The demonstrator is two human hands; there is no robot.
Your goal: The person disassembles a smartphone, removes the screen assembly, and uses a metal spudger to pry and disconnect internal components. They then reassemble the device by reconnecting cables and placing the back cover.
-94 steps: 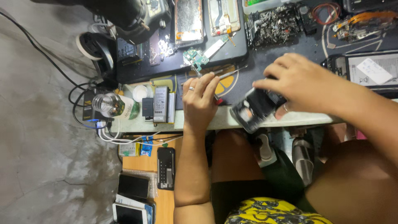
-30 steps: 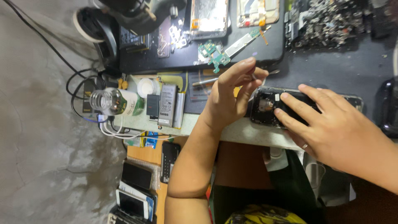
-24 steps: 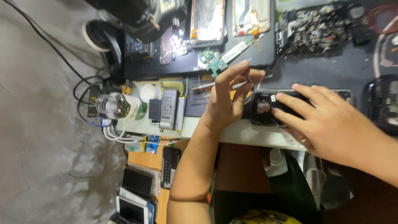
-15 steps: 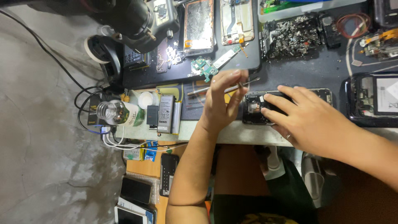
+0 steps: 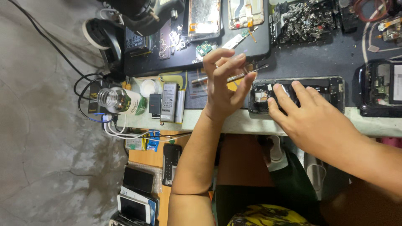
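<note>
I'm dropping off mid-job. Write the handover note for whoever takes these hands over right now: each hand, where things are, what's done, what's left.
Left hand: raised above the bench, grip shut on thin metal tweezers, clear of the phone.
Right hand: open, fingertips resting on the opened phone, which lies flat near the bench's front edge.
Done: the phone's back is off and its insides are exposed.
Left: the phone is not closed up. Too small to tell whether the tweezers carry a part.
</note>
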